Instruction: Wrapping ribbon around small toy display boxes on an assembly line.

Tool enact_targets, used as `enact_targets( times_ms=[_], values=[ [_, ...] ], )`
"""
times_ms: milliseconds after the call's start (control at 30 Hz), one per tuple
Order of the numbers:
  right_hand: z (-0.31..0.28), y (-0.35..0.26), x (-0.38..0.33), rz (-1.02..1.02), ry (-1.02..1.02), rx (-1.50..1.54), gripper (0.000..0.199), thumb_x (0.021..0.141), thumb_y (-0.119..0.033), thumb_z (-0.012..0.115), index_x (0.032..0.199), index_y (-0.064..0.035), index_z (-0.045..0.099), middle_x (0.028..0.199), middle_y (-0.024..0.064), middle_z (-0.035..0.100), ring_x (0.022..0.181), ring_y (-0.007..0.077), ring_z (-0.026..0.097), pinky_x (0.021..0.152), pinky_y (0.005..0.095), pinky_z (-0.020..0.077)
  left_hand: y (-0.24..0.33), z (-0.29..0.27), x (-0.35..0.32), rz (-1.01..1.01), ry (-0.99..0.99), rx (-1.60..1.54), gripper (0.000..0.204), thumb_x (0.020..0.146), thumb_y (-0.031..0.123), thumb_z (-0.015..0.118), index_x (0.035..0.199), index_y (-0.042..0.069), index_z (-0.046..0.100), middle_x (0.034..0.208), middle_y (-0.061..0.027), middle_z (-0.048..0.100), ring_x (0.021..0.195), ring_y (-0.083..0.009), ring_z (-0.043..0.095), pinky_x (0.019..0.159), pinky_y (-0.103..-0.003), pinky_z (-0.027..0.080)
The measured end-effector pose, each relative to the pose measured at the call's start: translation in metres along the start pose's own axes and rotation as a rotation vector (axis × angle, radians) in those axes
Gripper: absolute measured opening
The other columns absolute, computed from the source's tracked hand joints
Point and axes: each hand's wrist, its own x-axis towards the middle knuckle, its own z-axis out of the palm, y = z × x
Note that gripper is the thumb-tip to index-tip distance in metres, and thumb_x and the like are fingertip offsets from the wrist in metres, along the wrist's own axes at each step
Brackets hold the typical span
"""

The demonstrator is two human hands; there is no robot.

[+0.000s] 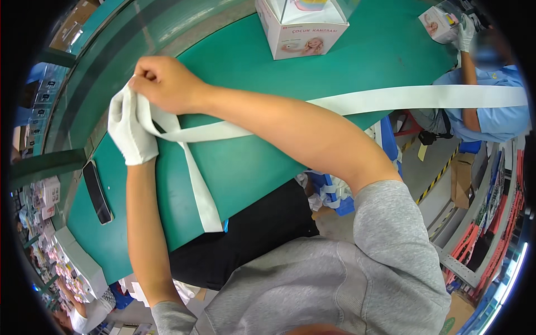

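My left hand [133, 125], in a white glove, is raised over the green tabletop with its fingers closed at the edge of a long white fabric strip [391, 100]. My bare right hand [167, 84] reaches across from the right and pinches the strip against the gloved fingertips. The exact grip is partly hidden where the fingers meet. From the hands the strip curls into a loop. One length runs right beneath my right forearm and past the table; a shorter tail slants down to the near table edge.
A dark phone [97, 192] lies left of my left forearm. On the green table [240, 72], a white printed box [307, 42] stands at the far side. At far right, a co-worker in blue has a gloved hand [467, 33] on another box [439, 25]. Blue bins [346, 206] sit below.
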Motion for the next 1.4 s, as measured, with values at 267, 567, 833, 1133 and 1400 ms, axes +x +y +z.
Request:
enact_targets(
  times_ms=[267,567,833,1133,1400],
  values=[
    [-0.001,-0.01,-0.005,0.018,-0.03,-0.107,0.029,0.099,-0.022,0.064,0.08,-0.0005,0.058,0.065,0.0042,0.056,0.059,0.0105,0.046,0.055,0.0316,0.0392,0.001,-0.003,-0.005,-0.045,0.014,-0.051,0.021,0.105,0.02,0.061,0.107,0.0,0.066,0.099,-0.0045,0.069,0.088,-0.0092,0.062,0.078,-0.025,0.05],
    [-0.001,0.001,-0.005,0.018,-0.068,0.072,0.017,0.1,-0.016,0.068,0.093,-0.0027,0.059,0.076,-0.0033,0.058,0.069,0.0024,0.049,0.058,0.0228,0.0403,0.006,0.002,-0.014,0.072,0.069,0.068,0.017,0.101,0.015,0.067,0.105,-0.001,0.071,0.099,-0.0026,0.07,0.09,-0.008,0.06,0.082,-0.023,0.049],
    [-0.006,-0.006,-0.01,0.068,-0.045,0.087,0.012,0.101,-0.011,0.066,0.107,-0.0023,0.062,0.095,0.0014,0.067,0.082,0.0059,0.06,0.07,0.0226,0.0483,0.014,0.008,-0.018,0.02,0.035,-0.132,0.015,0.096,0.012,0.074,0.104,0.0,0.072,0.094,-0.0022,0.071,0.086,-0.008,0.063,0.078,-0.023,0.051],
    [-0.003,-0.011,-0.009,0.066,-0.052,0.034,0.01,0.101,-0.011,0.067,0.103,-0.0024,0.061,0.092,0.001,0.067,0.08,0.0039,0.059,0.067,0.0203,0.0466,0.019,0.007,-0.021,-0.125,0.015,-0.382,0.018,0.096,0.01,0.072,0.108,-0.002,0.069,0.102,-0.0043,0.072,0.092,-0.0098,0.065,0.082,-0.024,0.052],
    [0.002,0.0,-0.011,-0.005,-0.019,-0.16,0.012,0.101,-0.014,0.067,0.097,-0.0027,0.065,0.087,0.0004,0.067,0.08,0.0049,0.059,0.069,0.0219,0.0477,-0.003,-0.002,-0.017,-0.115,0.017,-0.367,0.017,0.095,0.014,0.071,0.109,0.003,0.071,0.103,-0.0033,0.07,0.095,-0.0116,0.064,0.087,-0.026,0.05]
  ],
)
